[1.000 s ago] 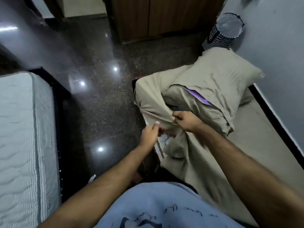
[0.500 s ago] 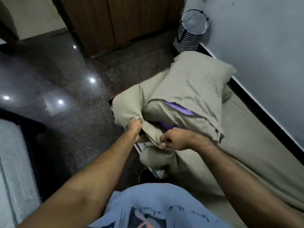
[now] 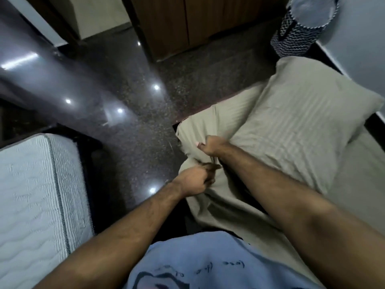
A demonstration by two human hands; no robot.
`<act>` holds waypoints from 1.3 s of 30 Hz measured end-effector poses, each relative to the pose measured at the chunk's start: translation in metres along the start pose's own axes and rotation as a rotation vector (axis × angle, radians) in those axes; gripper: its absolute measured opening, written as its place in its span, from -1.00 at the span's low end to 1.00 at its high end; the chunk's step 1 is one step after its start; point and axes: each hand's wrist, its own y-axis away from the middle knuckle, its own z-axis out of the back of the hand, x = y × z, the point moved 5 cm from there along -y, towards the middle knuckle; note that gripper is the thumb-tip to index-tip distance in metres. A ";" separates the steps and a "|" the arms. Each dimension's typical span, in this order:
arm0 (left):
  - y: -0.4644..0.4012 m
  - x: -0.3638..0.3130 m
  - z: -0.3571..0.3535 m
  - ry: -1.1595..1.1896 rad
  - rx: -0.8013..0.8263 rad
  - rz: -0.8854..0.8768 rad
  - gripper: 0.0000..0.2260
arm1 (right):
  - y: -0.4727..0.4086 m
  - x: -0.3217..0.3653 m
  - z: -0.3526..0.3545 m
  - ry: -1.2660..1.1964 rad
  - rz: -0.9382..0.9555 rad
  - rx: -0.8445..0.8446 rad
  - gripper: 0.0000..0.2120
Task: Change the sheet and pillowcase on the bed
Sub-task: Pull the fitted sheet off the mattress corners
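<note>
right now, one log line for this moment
step: fitting sheet corner | left hand: grips sheet | right hand: grips sheet | pillow: on bed

so the person's got on a light blue t-shirt (image 3: 208,259), soft looking fabric, with some kind of dark printed graphic on the front, plus a line of handwriting-style lettering that reads upside down from this angle, can't make out the words. Both forearms are bare all the way up, no sleeves showing, with visible arm hair. No watch, bracelet or ring that I can spot on the left hand (image 3: 194,181) or the right hand (image 3: 212,145), both a bit blurry
</note>
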 end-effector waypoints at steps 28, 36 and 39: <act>-0.114 0.102 0.073 1.268 -0.093 0.703 -0.57 | 0.077 -0.008 0.045 -0.315 -0.286 -0.363 -0.78; -0.135 0.056 0.053 1.403 0.195 0.767 -0.71 | 0.086 -0.009 0.028 -0.335 -0.287 -0.382 -0.86; -0.140 0.055 0.059 1.300 0.125 0.751 -0.81 | 0.080 -0.006 0.030 -0.238 -0.248 -0.324 -0.82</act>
